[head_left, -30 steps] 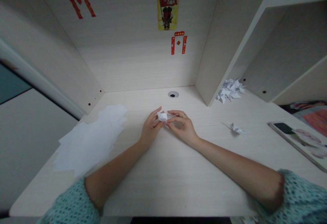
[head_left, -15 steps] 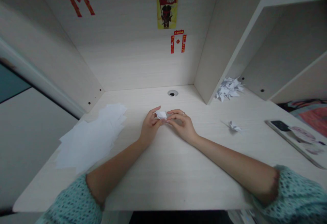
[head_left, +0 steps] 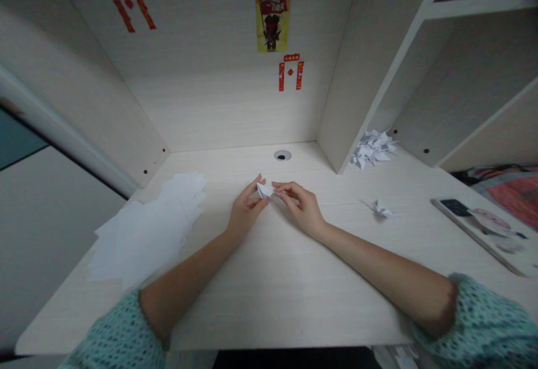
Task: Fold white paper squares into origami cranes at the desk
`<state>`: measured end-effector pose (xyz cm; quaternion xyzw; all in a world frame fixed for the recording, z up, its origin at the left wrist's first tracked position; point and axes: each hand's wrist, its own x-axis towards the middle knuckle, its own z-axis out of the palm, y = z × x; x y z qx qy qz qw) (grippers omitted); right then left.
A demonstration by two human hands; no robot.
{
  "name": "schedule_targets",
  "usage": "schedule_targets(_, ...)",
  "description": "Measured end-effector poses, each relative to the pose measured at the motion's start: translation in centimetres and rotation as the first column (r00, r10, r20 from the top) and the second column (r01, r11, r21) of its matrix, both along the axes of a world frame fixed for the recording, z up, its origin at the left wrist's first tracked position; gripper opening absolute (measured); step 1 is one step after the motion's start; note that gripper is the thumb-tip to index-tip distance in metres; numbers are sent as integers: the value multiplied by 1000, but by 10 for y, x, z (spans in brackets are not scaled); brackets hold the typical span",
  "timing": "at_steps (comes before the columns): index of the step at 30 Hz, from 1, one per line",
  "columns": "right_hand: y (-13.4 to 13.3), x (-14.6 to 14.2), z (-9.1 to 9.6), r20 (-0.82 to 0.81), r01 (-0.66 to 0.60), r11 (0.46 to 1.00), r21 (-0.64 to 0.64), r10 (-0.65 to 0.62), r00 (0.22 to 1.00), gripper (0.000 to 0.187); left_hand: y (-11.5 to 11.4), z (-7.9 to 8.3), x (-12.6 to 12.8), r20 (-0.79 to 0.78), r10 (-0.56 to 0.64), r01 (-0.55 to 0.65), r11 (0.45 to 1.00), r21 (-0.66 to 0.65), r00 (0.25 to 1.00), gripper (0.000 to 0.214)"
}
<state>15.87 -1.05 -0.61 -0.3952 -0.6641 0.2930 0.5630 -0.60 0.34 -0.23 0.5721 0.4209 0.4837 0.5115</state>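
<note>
A small folded piece of white paper (head_left: 265, 190) is held just above the pale wooden desk (head_left: 273, 279), near its middle. My left hand (head_left: 245, 211) pinches the paper's left side between thumb and fingers. My right hand (head_left: 300, 206) pinches its right side with fingertips pressed together. Both forearms reach in from the lower corners, with teal patterned sleeves at the elbows.
A loose stack of white paper sheets (head_left: 147, 229) lies at the left. One folded paper crane (head_left: 380, 209) sits to the right, and a pile of folded cranes (head_left: 372, 149) lies in the shelf nook. A phone on a book (head_left: 479, 226) lies far right. A cable hole (head_left: 282, 155) is behind the hands.
The hands have shifted slightly on the folded paper, and its flap now points up and left. The head view has drifted a little; nothing else on the desk has moved.
</note>
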Motion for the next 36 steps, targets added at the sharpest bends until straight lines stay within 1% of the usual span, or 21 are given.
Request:
schedule_targets(2, 1, 3, 0, 50, -10, 1000, 19, 9, 999, 16, 0, 0, 0, 0, -10, 10, 1000, 9, 1000, 72)
schedule_targets(4, 3, 6, -1, 80, 13, 1000, 25, -15, 997, 20, 1, -1, 0, 14, -28, 28, 1000, 0, 1000, 73)
schedule_targets(9, 8, 12, -3, 60, 103, 995, 15, -103, 993, 17, 1, -3, 0, 35, -62, 62, 998, -5, 998, 74)
schedule_targets(13, 10, 13, -4, 64, 173, 984, 46, -176, 982, 15, 2, -1, 0, 62, -66, 68, 997, -29, 996, 74)
schedule_targets(18, 10, 15, -7, 166, 217, 968, 123, -236, 958, 15, 3, 2, -1, 76, -61, 68, 994, -88, 995, 65)
schedule_targets(21, 10, 16, -10, 217, 250, 958, 143, -277, 936, 16, 2, 3, -1, 85, -68, 76, 993, -96, 994, 64)
schedule_targets(24, 11, 17, -11, 227, 274, 951, 144, -302, 926, 16, 3, 2, -2, 91, -71, 79, 992, -94, 993, 64)
schedule_targets(26, 11, 17, -11, 209, 274, 953, 129, -296, 932, 15, 3, 1, -2, 91, -70, 78, 993, -91, 993, 64)
schedule_targets(29, 12, 18, -10, 131, 287, 954, 89, -297, 946, 15, 4, 1, -2, 92, -70, 79, 992, -94, 993, 63)
schedule_targets(33, 15, 19, -9, 24, 309, 951, 6, -309, 951, 20, 4, 1, -1, 95, -83, 93, 990, -110, 992, 60)
schedule_targets(36, 18, 19, -10, -15, 323, 946, -35, -323, 946, 23, 3, 1, -1, 85, -79, 88, 989, -115, 993, 60)
